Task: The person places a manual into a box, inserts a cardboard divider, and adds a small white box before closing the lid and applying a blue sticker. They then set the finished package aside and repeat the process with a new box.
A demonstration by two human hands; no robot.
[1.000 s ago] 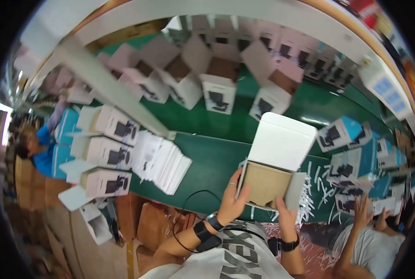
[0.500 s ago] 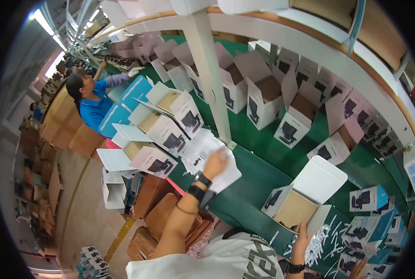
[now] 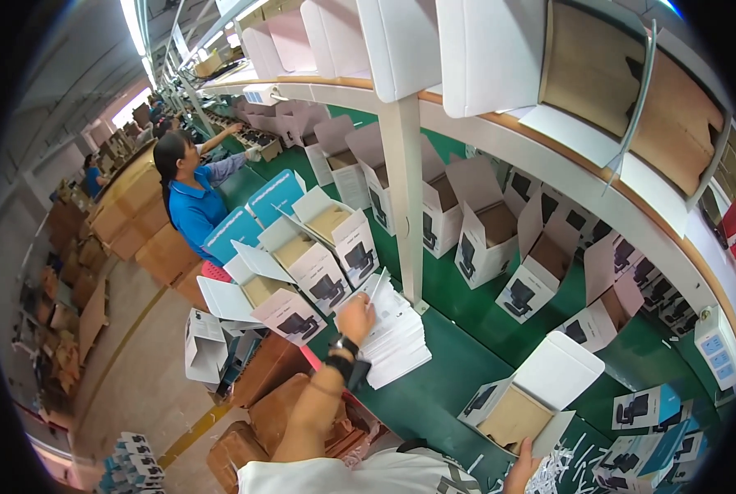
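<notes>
My left hand [image 3: 356, 319], with dark bands at the wrist, is over a thick stack of white printed leaflets [image 3: 405, 350]. Its fingers look closed at the stack's left side, and a thin white leaflet edge [image 3: 378, 286] rises just beyond them. My right hand [image 3: 523, 471] grips the near wall of an open white carton [image 3: 559, 426]. The carton has its lid folded back and a brown cardboard insert [image 3: 512, 421] inside. Part of the right hand is cut off by the lower edge.
Several open printed cartons [image 3: 288, 315] stand left of the leaflets. More cartons [image 3: 487, 247] line the green bench [image 3: 454, 350] beyond a white post [image 3: 404, 198]. Shredded paper [image 3: 553, 468] and blue-and-white boxes [image 3: 644, 407] lie at right. A co-worker in blue [image 3: 195, 210] works farther left.
My left hand has drawn back toward the left side of the stack, and a thin leaflet edge now stands up there. My right hand stays on the carton. The view has tilted up.
</notes>
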